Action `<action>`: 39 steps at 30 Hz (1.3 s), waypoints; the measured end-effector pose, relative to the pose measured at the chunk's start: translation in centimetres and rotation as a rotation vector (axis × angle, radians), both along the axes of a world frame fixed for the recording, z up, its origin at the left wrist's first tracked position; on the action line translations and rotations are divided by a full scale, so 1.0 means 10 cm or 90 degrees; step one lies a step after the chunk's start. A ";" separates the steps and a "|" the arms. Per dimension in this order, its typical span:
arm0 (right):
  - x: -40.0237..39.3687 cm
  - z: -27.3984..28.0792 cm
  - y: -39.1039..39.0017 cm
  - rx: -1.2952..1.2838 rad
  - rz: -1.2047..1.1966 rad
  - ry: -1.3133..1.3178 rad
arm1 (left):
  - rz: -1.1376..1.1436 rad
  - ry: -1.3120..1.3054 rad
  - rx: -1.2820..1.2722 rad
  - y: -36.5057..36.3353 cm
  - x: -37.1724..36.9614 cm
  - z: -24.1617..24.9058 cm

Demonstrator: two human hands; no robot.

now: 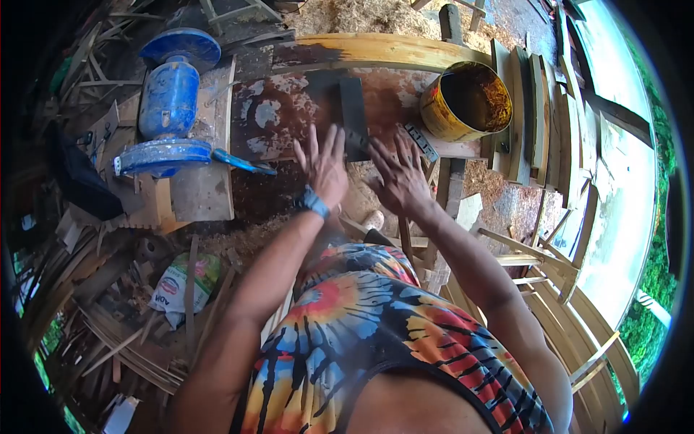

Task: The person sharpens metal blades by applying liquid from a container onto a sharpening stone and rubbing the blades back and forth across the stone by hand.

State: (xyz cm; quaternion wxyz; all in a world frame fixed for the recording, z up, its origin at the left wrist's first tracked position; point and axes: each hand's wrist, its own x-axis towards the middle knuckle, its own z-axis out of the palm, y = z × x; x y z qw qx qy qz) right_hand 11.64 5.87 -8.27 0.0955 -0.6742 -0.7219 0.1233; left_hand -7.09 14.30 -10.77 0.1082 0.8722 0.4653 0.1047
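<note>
My left hand (323,170), with a blue watch on the wrist, has its fingers stretched out and spread at the lower left of a dark flat rectangular block (353,108). Fingers also spread, my right hand (402,173) is at the block's lower right. Nothing shows held in either hand. The block lies upright in view on a worn, red-brown stained bench top (278,112). Just beyond my right fingertips is a small lettered strip (421,142). A yellow bucket (431,116) with dark liquid in it stands to the right.
A blue bench grinder (170,101) sits on the left, a blue-handled tool (244,162) beside it. Wood planks (520,116) stand along the right. A long timber (394,49) runs along the bench's far side, with sawdust beyond. A plastic bag (184,286) lies among scraps below left.
</note>
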 end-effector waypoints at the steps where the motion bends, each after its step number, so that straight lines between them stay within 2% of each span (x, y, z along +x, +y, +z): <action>1: 0.00 -0.03 0.09 0.014 -0.012 0.011 | -0.006 0.020 0.019 0.15 0.04 0.01; 4: 0.05 -0.16 0.60 0.028 -0.037 -0.015 | -0.013 0.043 0.013 0.68 0.13 0.03; 6: 0.04 -0.19 0.62 0.060 -0.045 -0.009 | -0.020 0.085 0.028 0.76 0.13 0.03; 10: 0.03 -0.04 -0.01 0.013 -0.046 0.033 | -0.070 0.046 0.000 0.17 -0.01 0.13; 13: -0.03 0.01 -0.43 -0.085 -0.081 0.037 | -0.070 0.011 -0.051 -0.22 -0.02 0.15; 15: -0.05 0.00 -0.32 -0.044 -0.087 0.049 | -0.093 -0.003 -0.024 -0.02 0.03 0.10; 18: 0.03 -0.13 0.16 0.052 -0.114 0.063 | -0.113 0.097 0.028 0.51 0.18 0.11; 20: 0.06 -0.11 0.21 0.045 -0.111 0.046 | -0.123 0.104 0.037 0.65 0.21 0.06; 26: -0.05 -0.05 -0.52 -0.009 -0.077 0.084 | -0.096 -0.001 -0.055 -0.27 0.00 0.12; 29: -0.09 -0.05 -0.55 -0.007 -0.082 0.090 | -0.104 0.011 -0.052 -0.09 0.04 0.13; 33: -0.01 -0.09 -0.11 0.063 -0.075 0.069 | -0.136 0.086 0.000 0.45 0.17 0.13; 35: 0.03 -0.07 -0.15 0.072 -0.060 0.071 | -0.134 0.084 -0.003 0.27 0.11 0.15; 39: 0.00 -0.04 -0.70 -0.035 -0.065 0.084 | -0.103 0.023 -0.065 -0.34 0.04 0.18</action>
